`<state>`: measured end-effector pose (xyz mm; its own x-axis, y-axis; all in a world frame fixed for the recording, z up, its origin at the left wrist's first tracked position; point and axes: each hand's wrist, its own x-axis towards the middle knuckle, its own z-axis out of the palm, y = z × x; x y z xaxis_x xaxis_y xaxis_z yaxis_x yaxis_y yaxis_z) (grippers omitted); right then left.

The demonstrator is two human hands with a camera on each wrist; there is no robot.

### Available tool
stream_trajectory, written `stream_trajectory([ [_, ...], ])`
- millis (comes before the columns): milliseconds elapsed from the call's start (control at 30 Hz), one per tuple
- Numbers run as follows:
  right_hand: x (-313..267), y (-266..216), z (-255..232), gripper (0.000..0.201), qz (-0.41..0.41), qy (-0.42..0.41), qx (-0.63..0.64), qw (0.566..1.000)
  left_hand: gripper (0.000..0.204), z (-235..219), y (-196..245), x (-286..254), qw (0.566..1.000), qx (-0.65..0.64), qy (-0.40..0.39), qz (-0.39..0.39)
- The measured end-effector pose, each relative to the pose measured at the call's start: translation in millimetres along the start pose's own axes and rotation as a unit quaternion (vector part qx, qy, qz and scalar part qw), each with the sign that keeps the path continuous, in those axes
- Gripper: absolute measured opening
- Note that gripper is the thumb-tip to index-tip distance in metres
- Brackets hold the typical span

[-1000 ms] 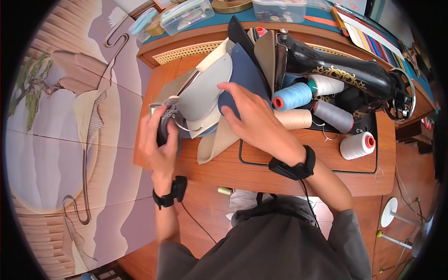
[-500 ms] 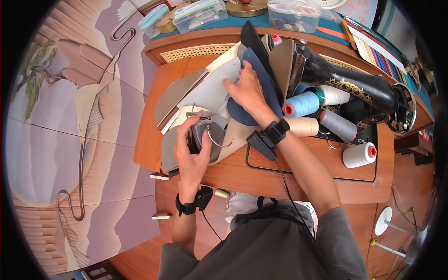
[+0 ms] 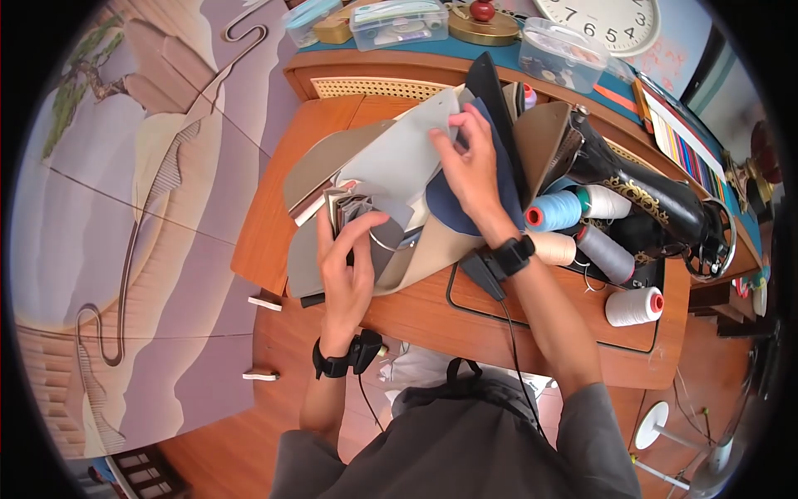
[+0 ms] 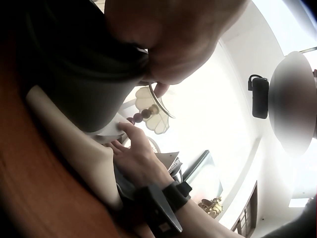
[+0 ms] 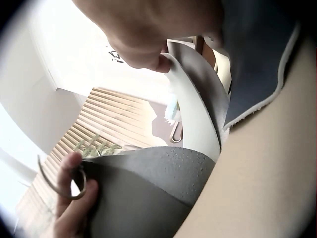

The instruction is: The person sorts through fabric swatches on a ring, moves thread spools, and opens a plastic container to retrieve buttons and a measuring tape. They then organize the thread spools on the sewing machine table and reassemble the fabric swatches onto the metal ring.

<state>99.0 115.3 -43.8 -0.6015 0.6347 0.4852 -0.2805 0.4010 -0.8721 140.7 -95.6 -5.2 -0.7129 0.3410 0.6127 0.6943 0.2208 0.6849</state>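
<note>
Several leather swatches fan out on a wooden sewing table, strung on a metal ring (image 3: 391, 241). My left hand (image 3: 347, 270) grips their gathered end beside the ring, thumb and fingers on either side of the stack. A dark grey swatch (image 5: 143, 183) spreads out from that hand in the right wrist view. My right hand (image 3: 472, 170) pinches the upper edge of a light grey swatch (image 3: 399, 141); its fingertips show at that swatch's tip in the right wrist view. A navy swatch (image 3: 504, 154) lies right behind the right hand, and a beige swatch (image 3: 432, 249) droops below.
Right of the swatches stand a black sewing machine (image 3: 640, 187) and several thread cones, including a blue cone (image 3: 555, 210) and a white cone (image 3: 632, 308). A clear plastic box (image 3: 565, 58) and a wall clock (image 3: 603, 21) are at the back. A painted folding screen (image 3: 166, 249) stands left.
My left hand has moved right with the ringed end, and the swatches have spread wider. My right hand has moved up the light grey swatch to its edge. The head view has shifted.
</note>
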Motion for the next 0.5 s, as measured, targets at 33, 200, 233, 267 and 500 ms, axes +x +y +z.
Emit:
stream_trajectory([
  [33, 1.4, -6.0, -6.6, 0.022, 0.12, -0.091, 0.141, 0.979, 0.029, 0.2, -1.6, 1.4, 1.0, 0.002, 0.006, -0.003],
  [200, 5.3, -61.9, -16.9, 0.033, -0.004, -0.018, 0.215, 0.976, 0.023, -4.4, -7.4, 0.5, 0.998, -0.011, 0.051, -0.03],
  [233, 8.6, -79.0, -21.3, 0.04, -0.041, -0.01, 0.235, 0.971, 0.023, -6.1, -8.5, 0.2, 0.998, -0.009, 0.053, -0.032],
  [267, 11.0, -95.6, -27.9, 0.047, -0.078, -0.001, 0.255, 0.964, 0.024, -8.1, -9.5, -0.2, 0.996, -0.038, 0.056, -0.053],
  [500, 2.8, -162.3, -111.4, 0.044, -0.113, -0.01, 0.264, 0.958, 0.033, -15.5, -17.3, 0.9, 0.994, -0.077, 0.03, -0.065],
])
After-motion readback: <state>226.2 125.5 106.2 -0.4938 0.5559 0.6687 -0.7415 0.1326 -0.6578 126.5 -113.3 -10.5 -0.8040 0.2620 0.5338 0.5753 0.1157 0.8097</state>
